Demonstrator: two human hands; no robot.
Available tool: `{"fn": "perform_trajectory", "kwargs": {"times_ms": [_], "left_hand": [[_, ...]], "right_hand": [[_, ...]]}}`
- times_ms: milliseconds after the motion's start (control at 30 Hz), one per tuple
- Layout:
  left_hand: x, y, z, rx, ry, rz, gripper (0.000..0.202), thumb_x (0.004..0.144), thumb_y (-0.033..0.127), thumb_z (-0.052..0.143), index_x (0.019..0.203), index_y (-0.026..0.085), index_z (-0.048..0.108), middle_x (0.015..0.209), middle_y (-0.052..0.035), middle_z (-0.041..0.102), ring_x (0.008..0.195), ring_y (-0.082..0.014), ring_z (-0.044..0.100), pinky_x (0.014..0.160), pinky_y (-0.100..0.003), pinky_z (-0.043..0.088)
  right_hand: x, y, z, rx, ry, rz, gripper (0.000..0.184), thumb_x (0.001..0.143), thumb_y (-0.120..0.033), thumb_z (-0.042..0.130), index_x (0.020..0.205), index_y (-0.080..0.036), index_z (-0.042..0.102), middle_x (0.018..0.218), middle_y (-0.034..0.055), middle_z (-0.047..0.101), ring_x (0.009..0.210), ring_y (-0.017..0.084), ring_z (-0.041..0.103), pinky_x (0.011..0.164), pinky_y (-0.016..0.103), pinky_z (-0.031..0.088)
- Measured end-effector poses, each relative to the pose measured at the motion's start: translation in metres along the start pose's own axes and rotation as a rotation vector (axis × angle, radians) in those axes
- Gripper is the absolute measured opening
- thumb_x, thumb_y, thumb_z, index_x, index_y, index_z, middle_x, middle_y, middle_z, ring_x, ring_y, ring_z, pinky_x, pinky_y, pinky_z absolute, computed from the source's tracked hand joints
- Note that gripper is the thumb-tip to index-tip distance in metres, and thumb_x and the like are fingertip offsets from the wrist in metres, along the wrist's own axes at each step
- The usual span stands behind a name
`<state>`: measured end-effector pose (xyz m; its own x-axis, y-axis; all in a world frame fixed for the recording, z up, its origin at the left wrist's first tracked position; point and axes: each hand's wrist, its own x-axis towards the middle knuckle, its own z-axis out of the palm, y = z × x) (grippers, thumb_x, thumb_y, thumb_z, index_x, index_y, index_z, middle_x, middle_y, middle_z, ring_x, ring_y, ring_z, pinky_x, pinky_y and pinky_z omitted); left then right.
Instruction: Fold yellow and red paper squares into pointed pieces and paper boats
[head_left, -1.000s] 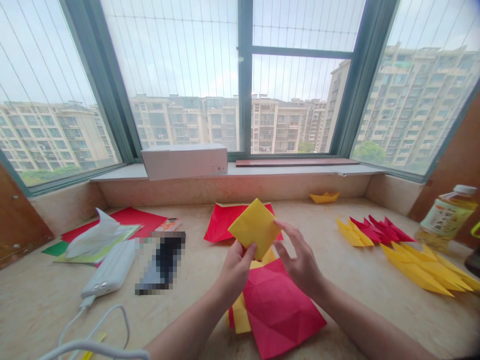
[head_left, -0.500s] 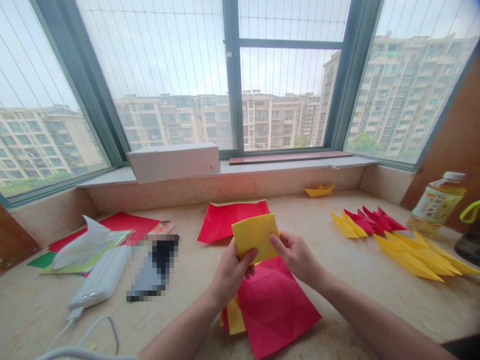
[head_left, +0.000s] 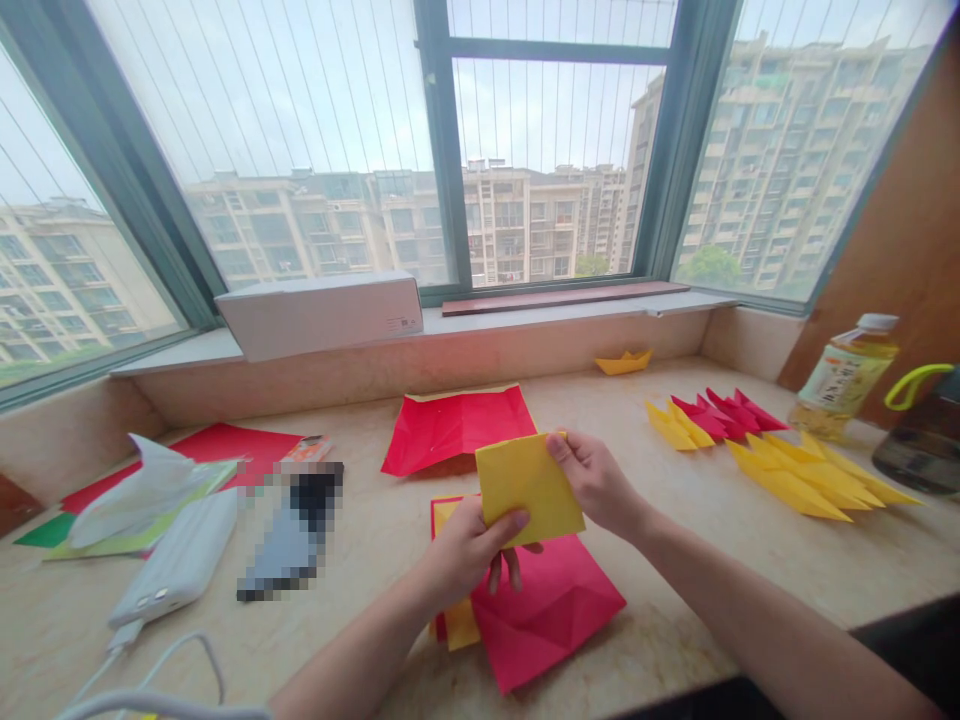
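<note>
Yellow folded paper [head_left: 529, 488] pinched between left hand [head_left: 465, 550] at bottom edge, right hand [head_left: 596, 480] at top corner

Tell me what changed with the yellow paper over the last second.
The right hand, open a second ago, now pinches the top right corner of the yellow paper, which has turned from a diamond tilt to nearly level. The left hand still holds its lower edge. The red sheet beneath and the folded pieces lie unchanged.
</note>
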<state>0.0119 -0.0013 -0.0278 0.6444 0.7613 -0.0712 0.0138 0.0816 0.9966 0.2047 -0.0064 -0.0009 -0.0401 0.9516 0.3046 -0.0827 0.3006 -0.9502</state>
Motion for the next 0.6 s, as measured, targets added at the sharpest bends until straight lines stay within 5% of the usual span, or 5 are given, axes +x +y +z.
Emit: {"fn": "perform_trajectory", "kwargs": {"times_ms": [133, 233, 333, 433, 600], "left_hand": [[-0.001, 0.001, 0.002, -0.023, 0.018, 0.007, 0.046, 0.082, 0.054, 0.067, 0.095, 0.011, 0.061, 0.074, -0.0084, 0.072, 0.041, -0.012, 0.061, 0.035, -0.019, 0.042], [0.0, 0.006, 0.002, -0.081, 0.135, 0.036, 0.048, 0.083, 0.056, 0.065, 0.095, 0.01, 0.062, 0.074, -0.009, 0.072, 0.045, -0.0138, 0.064, 0.039, -0.021, 0.045], [0.0, 0.011, 0.001, -0.166, 0.231, 0.065, 0.049, 0.084, 0.055, 0.065, 0.102, 0.01, 0.061, 0.081, -0.0106, 0.073, 0.048, -0.0134, 0.065, 0.042, -0.02, 0.045], [-0.001, 0.013, 0.0, -0.206, 0.234, 0.086, 0.054, 0.084, 0.055, 0.065, 0.114, 0.01, 0.058, 0.085, -0.0109, 0.073, 0.049, -0.0147, 0.066, 0.038, -0.019, 0.041], [-0.002, 0.015, 0.001, -0.21, 0.229, 0.123, 0.061, 0.085, 0.055, 0.063, 0.124, 0.01, 0.053, 0.101, -0.0165, 0.071, 0.063, -0.0212, 0.072, 0.043, -0.022, 0.046]], "right_hand": [[0.002, 0.006, -0.004, -0.104, 0.036, -0.023, 0.045, 0.092, -0.06, 0.052, 0.086, -0.017, 0.062, 0.068, 0.0016, 0.064, 0.055, 0.014, 0.058, 0.047, 0.022, 0.044], [0.004, 0.01, -0.014, -0.271, 0.061, -0.135, 0.044, 0.094, -0.056, 0.054, 0.114, -0.019, 0.064, 0.099, 0.0095, 0.072, 0.075, 0.019, 0.068, 0.059, 0.027, 0.055], [0.003, 0.01, -0.022, -0.468, -0.1, -0.296, 0.056, 0.087, -0.05, 0.068, 0.136, -0.028, 0.055, 0.13, 0.0123, 0.063, 0.097, 0.023, 0.069, 0.081, 0.037, 0.058], [0.001, 0.011, -0.023, -0.586, -0.272, -0.431, 0.053, 0.085, -0.041, 0.073, 0.135, -0.03, 0.058, 0.13, 0.0109, 0.063, 0.113, 0.026, 0.064, 0.096, 0.042, 0.053], [0.001, 0.013, -0.019, -0.501, -0.273, -0.439, 0.04, 0.091, -0.036, 0.067, 0.13, -0.028, 0.065, 0.129, 0.0105, 0.065, 0.114, 0.025, 0.064, 0.099, 0.042, 0.053]]}}
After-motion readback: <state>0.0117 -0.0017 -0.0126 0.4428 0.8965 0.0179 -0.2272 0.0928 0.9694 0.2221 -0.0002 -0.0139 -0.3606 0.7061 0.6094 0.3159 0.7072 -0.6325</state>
